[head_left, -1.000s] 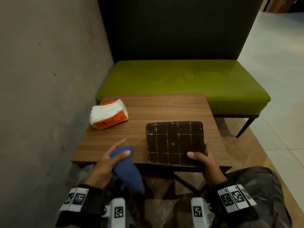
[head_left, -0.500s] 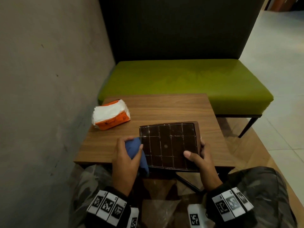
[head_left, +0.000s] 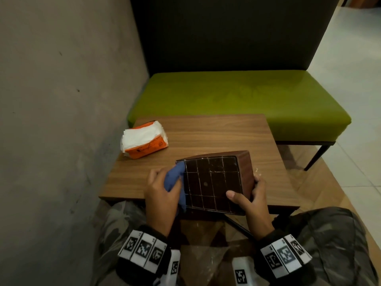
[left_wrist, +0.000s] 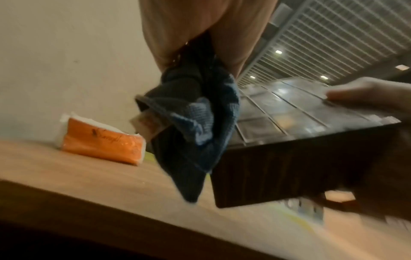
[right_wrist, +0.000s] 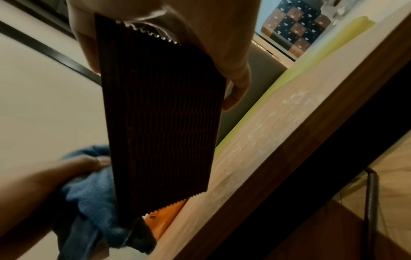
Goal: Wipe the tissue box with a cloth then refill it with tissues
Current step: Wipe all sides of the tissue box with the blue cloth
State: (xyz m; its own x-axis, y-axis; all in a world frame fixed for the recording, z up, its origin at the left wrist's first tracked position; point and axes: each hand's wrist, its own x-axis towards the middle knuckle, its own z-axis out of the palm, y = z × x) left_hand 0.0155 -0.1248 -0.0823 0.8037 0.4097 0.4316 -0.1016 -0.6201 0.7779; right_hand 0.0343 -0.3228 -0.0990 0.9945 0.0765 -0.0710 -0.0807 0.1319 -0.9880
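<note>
The dark brown tissue box (head_left: 214, 182), with a grid-patterned face, is tilted up off the wooden table (head_left: 206, 133) at its near edge. My right hand (head_left: 247, 197) grips its right side, thumb on the gridded face and fingers round the wooden side (right_wrist: 160, 123). My left hand (head_left: 162, 188) holds a bunched blue cloth (head_left: 175, 178) against the box's left edge; the cloth (left_wrist: 195, 126) hangs down beside the box (left_wrist: 300, 158). An orange pack of white tissues (head_left: 144, 141) lies at the table's far left (left_wrist: 100, 142).
A grey wall (head_left: 61, 120) runs along the left of the table. A green bench (head_left: 237, 104) with a dark backrest stands behind it. Tiled floor (head_left: 350, 100) lies to the right. My knees are below the table's near edge.
My left hand brought the blue cloth from the table's near edge up to the box's left side. My right hand tilted the box up off the table.
</note>
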